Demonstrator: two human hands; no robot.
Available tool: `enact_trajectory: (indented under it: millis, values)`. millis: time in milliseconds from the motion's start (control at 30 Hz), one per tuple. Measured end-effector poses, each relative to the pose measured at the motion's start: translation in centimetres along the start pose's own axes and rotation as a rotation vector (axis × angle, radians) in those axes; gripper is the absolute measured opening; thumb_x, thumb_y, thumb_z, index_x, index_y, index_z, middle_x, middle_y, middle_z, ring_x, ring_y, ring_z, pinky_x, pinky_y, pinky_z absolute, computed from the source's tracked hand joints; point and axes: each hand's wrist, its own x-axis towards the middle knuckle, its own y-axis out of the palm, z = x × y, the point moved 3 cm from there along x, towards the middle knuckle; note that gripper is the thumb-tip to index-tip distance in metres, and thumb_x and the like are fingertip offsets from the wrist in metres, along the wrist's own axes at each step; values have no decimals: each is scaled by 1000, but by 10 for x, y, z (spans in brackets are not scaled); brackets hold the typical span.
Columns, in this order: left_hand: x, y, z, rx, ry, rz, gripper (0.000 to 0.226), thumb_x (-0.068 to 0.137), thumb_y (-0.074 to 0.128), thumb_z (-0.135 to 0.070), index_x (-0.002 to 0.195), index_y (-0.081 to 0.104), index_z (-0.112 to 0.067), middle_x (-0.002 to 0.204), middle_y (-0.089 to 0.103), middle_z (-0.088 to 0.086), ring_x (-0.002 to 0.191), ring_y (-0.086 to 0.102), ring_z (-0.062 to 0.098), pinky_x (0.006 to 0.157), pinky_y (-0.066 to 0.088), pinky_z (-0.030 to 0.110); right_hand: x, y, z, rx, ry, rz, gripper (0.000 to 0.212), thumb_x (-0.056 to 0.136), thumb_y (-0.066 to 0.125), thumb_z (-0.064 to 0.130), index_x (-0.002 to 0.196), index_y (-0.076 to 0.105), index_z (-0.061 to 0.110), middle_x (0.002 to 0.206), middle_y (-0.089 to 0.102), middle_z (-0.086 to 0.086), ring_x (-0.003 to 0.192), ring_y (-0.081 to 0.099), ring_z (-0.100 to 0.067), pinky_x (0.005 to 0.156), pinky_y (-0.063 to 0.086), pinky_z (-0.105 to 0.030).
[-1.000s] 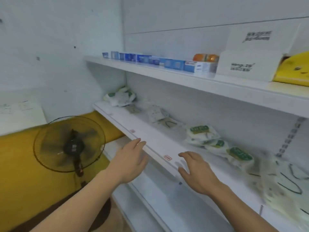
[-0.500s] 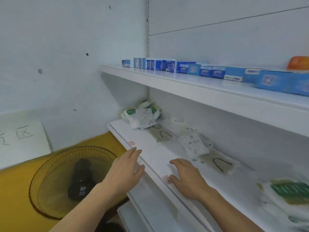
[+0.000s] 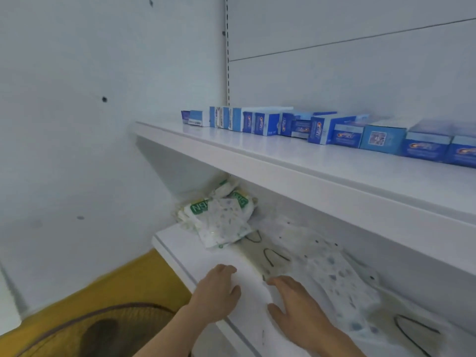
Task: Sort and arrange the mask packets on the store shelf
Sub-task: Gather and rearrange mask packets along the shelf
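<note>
Both hands reach over the front of the lower shelf, holding nothing, among loosely scattered mask packets.

The left hand (image 3: 217,292) lies over the front edge of the lower shelf (image 3: 180,249), fingers extended and relaxed, with nothing in it. The right hand (image 3: 296,309) rests flat on the shelf surface just beside it, fingers spread and released, its fingertips close to a clear mask packet (image 3: 273,256) with black ear loops. A speckled white packet (image 3: 342,287) lies just right of that hand, and another clear packet (image 3: 412,331) sits further right. A heap of green-labelled packets (image 3: 219,215) is piled at the shelf's far left end against the back. On the upper shelf (image 3: 283,161) stands a row of blue boxes (image 3: 334,130). Below left, a fan (image 3: 98,331) shows against a yellow surface (image 3: 116,287).
</note>
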Motion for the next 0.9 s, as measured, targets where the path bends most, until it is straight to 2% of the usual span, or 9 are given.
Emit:
enact_trajectory:
  millis: [133, 200, 267, 367, 467, 567, 667, 800, 900]
  values:
    - [44, -35, 29, -59, 29, -215, 24, 97, 51, -29, 119, 61, -27, 111, 66, -7, 90, 65, 12, 83, 52, 25, 49, 20, 7, -98, 69, -182, 34, 92, 50, 39, 125, 57, 31, 120, 54, 13, 115, 53, -18, 92, 50, -34]
    - [69, -57, 42, -60, 75, -370, 21, 95, 54, -23, 114, 62, -25, 103, 64, -5, 90, 63, 14, 78, 50, 26, 71, 27, 9, -121, 80, -399, 30, 80, 46, 32, 101, 66, 26, 101, 63, 7, 92, 61, -25, 67, 54, -38]
    - [95, -70, 51, -52, 147, -422, 34, 91, 59, -22, 125, 60, -20, 114, 62, 2, 105, 61, 22, 84, 50, 32, 86, 35, 7, -155, 114, -515, 26, 72, 45, 31, 89, 63, 25, 90, 61, 5, 81, 59, -26, 57, 48, -36]
    - [136, -75, 62, 1, 162, -361, 68, 86, 63, -41, 149, 43, -22, 147, 46, 9, 133, 47, 30, 100, 47, 42, 99, 43, 2, -204, 191, -525, 21, 72, 52, 34, 90, 60, 26, 90, 58, 5, 80, 57, -27, 59, 43, -35]
    - [169, -56, 69, 170, 206, -197, 86, 84, 57, -63, 158, 24, -35, 167, 19, 4, 153, 20, 29, 117, 27, 54, 99, 44, -1, -209, 212, -549, 22, 72, 62, 32, 94, 62, 29, 96, 61, 9, 84, 59, -23, 59, 46, -36]
    - [184, -36, 76, 212, 316, -180, 77, 80, 44, -71, 150, 43, -39, 163, 33, 1, 150, 30, 32, 112, 31, 62, 93, 42, -3, -157, 214, -559, 21, 77, 59, 33, 97, 65, 31, 103, 63, 13, 92, 60, -19, 64, 51, -37]
    - [200, -33, 85, 74, 415, -264, 62, 83, 46, -62, 131, 67, -29, 139, 62, 8, 129, 58, 37, 101, 50, 55, 95, 41, -4, -156, 217, -541, 20, 79, 61, 33, 99, 64, 31, 106, 61, 13, 96, 58, -19, 69, 51, -38]
    - [202, -50, 90, -39, 543, -350, 48, 93, 45, -39, 125, 71, -15, 123, 70, 11, 115, 66, 33, 106, 37, 26, 94, 41, -4, -127, 221, -553, 14, 84, 60, 31, 98, 64, 32, 105, 60, 14, 100, 56, -17, 74, 49, -38]
    - [192, -58, 88, -81, 584, -351, 39, 93, 51, -15, 127, 69, -15, 125, 69, 10, 115, 65, 30, 103, 49, 35, 94, 41, -3, -97, 229, -554, 13, 86, 58, 34, 97, 64, 32, 102, 61, 15, 98, 57, -16, 75, 50, -38]
